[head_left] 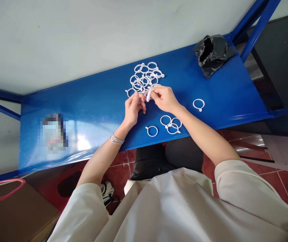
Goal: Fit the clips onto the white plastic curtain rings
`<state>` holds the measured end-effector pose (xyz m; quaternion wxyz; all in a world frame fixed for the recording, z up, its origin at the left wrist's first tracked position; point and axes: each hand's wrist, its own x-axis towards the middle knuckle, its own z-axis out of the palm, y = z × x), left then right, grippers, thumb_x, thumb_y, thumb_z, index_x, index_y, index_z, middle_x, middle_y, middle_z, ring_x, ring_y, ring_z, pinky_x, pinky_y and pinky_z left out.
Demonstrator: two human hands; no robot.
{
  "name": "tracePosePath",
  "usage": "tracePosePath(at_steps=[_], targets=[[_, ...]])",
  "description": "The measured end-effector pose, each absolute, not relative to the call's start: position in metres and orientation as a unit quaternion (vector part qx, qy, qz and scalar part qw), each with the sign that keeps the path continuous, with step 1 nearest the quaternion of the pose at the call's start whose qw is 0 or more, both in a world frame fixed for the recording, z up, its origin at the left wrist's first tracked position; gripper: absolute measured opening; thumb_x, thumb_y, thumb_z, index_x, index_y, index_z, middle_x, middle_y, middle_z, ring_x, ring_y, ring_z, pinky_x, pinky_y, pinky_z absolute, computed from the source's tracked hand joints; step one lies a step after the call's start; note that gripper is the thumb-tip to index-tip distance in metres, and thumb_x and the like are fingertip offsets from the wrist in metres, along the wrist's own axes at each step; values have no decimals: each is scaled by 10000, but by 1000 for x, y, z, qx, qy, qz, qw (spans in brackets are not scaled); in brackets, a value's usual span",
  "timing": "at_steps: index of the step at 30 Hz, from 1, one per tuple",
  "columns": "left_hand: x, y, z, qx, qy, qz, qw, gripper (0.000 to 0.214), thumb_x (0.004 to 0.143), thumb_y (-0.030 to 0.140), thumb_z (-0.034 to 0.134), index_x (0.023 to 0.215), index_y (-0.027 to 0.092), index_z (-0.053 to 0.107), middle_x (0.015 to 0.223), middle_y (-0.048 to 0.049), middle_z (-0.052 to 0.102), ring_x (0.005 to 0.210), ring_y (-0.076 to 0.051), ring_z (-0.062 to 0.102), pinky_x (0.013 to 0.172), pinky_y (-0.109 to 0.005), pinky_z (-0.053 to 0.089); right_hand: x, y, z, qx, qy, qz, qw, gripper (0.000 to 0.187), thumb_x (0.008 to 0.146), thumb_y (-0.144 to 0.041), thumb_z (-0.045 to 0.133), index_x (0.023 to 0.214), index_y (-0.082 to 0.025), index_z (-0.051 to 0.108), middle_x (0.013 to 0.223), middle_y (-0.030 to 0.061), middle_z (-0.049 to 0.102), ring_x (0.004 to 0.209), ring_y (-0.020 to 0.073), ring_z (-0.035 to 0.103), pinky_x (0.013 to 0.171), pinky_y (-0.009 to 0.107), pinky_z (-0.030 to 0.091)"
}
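My right hand (pixel 165 98) pinches one white eyelet ring (pixel 148 95) above the blue tabletop (pixel 96 94); I can't tell whether my curled left hand (pixel 132 110) holds it too. Around lie an uncountable ring heap (pixel 142 81), three overlapping rings (pixel 171 125), two single rings (pixel 200 110) and one black plastic bag (pixel 217 55).

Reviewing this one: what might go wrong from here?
The pile of thin, overlapping white rings has small projecting tabs that might catch when one is lifted. Three overlapping white rings lie near the blue tabletop's front edge, close to the right forearm, which might sweep them off.
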<state>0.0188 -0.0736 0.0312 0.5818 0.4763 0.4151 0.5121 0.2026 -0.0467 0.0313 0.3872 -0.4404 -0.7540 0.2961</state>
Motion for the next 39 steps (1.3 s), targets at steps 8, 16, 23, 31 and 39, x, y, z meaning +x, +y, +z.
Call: tracePosePath(at_steps=[8, 16, 23, 31, 39], targets=[[20, -77, 35, 536, 422, 502, 532, 572, 804, 749, 907, 887, 227, 691, 774, 18, 603, 519, -87, 549, 458, -245, 448, 204, -45, 34, -464, -718, 346, 388, 652, 1172, -616, 429, 689, -213, 600, 705, 52, 665, 717, 194, 647, 742, 340, 466], [14, -72, 22, 624, 380, 526, 436, 738, 690, 576, 1063, 1296, 299, 745, 1261, -80, 688, 934, -183, 752, 754, -283, 630, 205, -48, 41, -423, -742, 400, 331, 669, 1077, -639, 588, 569, -207, 534, 544, 5, 555, 562, 135, 467, 616, 331, 347], [14, -71, 25, 628, 379, 536, 418, 690, 782, 665, 975, 1291, 253, 757, 1260, -119, 761, 1228, -311, 765, 1001, -403, 654, 211, -46, 49, -402, -726, 443, 340, 803, 978, -893, 592, 569, -201, 586, 519, 0, 561, 541, 130, 502, 593, 310, 392], [9, -61, 16, 543, 392, 568, 479, 584, 856, 677, 912, 1242, 252, 808, 1262, -118, 799, 1187, -274, 781, 936, -361, 652, 223, -40, 41, -401, -711, 406, 412, 525, 924, -667, 833, 1089, -168, 830, 917, 74, 799, 677, 169, 664, 643, 319, 509], [11, -61, 15, 548, 381, 551, 501, 586, 816, 712, 925, 1151, 242, 822, 1233, -116, 796, 1235, -278, 752, 996, -363, 627, 210, -46, 33, -371, -733, 367, 435, 482, 985, -663, 764, 979, -185, 820, 987, 94, 819, 699, 170, 656, 696, 340, 533]])
